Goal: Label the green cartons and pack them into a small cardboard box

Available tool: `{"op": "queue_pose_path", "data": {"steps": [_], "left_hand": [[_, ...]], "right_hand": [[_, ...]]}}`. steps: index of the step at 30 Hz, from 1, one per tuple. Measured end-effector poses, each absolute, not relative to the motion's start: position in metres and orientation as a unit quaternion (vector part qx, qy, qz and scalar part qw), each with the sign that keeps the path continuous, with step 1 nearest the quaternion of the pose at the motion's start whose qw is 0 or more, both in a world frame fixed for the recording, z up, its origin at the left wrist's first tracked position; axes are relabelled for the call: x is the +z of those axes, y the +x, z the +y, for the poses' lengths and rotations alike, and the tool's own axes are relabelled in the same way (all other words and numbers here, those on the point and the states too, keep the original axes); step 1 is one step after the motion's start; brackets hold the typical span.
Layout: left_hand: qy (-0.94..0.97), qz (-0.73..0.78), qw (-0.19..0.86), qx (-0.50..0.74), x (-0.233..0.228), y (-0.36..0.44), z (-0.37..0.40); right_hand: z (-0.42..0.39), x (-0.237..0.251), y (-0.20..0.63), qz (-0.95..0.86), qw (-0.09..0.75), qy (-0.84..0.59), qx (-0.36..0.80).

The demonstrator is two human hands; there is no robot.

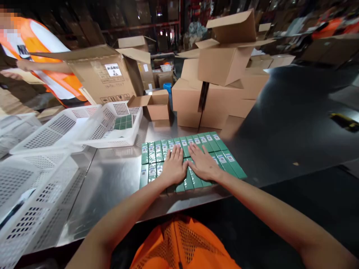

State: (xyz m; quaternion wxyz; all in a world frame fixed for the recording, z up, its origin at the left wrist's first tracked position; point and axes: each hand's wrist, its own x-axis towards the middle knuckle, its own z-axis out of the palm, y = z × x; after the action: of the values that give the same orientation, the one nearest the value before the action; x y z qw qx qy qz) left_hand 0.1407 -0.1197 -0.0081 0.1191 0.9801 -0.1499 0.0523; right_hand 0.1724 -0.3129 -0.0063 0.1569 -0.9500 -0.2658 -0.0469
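Two rows of slim green boxes [151, 151] lie side by side on the metal table [109, 186], wrapped in shiny film and bearing small white labels with codes. My left hand [174, 166] rests flat on the middle of the rows, fingers stretched out and pointing away from me. Just to its right, my right hand [204, 164] lies flat on the boxes too, fingers spread. The thumbs are close together. Neither hand grips anything. Some boxes of the near row are hidden beneath my palms and wrists.
White perforated baskets [134, 139] stand at the left, one with green boxes [123, 122] inside. Behind are a small open carton [159, 108], stacked brown cartons [214, 102] and a large labelled carton [112, 80]. A person in an orange vest [42, 45] stands at the far left.
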Motion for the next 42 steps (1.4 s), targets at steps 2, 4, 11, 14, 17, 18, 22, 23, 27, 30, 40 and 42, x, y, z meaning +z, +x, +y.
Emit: {"op": "queue_pose_path", "data": {"steps": [2,4,11,14,17,18,22,23,27,30,40,42], "left_hand": [[0.98,-0.16,0.114,0.01,-0.017,0.138,-0.132],[0.979,-0.167,0.113,-0.009,-0.019,0.14,-0.133],[0.984,-0.123,0.111,0.062,0.027,0.186,-0.114],[0.985,-0.11,0.102,0.085,0.019,0.189,-0.128],[0.982,-0.156,0.089,0.049,-0.007,0.182,-0.146],[0.982,-0.165,0.086,0.044,-0.015,0.179,-0.15],[0.976,-0.193,0.069,0.075,-0.033,0.177,-0.153],[0.974,-0.198,0.067,0.082,-0.035,0.178,-0.152],[0.969,-0.213,0.065,0.106,-0.047,0.18,-0.148],[0.966,-0.221,0.053,0.125,-0.056,0.179,-0.145],[0.983,-0.153,0.039,0.094,-0.031,0.179,-0.162],[0.989,-0.106,0.044,0.096,-0.015,0.175,-0.17]], "right_hand": [[-0.301,-0.016,0.166,-0.278,0.153,-0.948,-0.008],[-0.301,-0.017,0.17,-0.272,0.154,-0.95,0.015],[-0.323,0.033,0.211,-0.188,0.16,-0.968,-0.049],[-0.31,0.021,0.217,-0.19,0.134,-0.971,-0.054],[-0.299,-0.007,0.22,-0.217,0.105,-0.97,-0.022],[-0.297,-0.015,0.221,-0.223,0.099,-0.97,-0.015],[-0.302,-0.028,0.223,-0.231,0.078,-0.97,-0.022],[-0.304,-0.027,0.223,-0.232,0.073,-0.97,-0.024],[-0.306,-0.024,0.221,-0.231,0.082,-0.969,-0.007],[-0.305,-0.022,0.219,-0.226,0.103,-0.969,0.008],[-0.314,-0.01,0.221,-0.204,0.213,-0.955,0.028],[-0.317,-0.01,0.223,-0.185,0.289,-0.939,-0.017]]}}
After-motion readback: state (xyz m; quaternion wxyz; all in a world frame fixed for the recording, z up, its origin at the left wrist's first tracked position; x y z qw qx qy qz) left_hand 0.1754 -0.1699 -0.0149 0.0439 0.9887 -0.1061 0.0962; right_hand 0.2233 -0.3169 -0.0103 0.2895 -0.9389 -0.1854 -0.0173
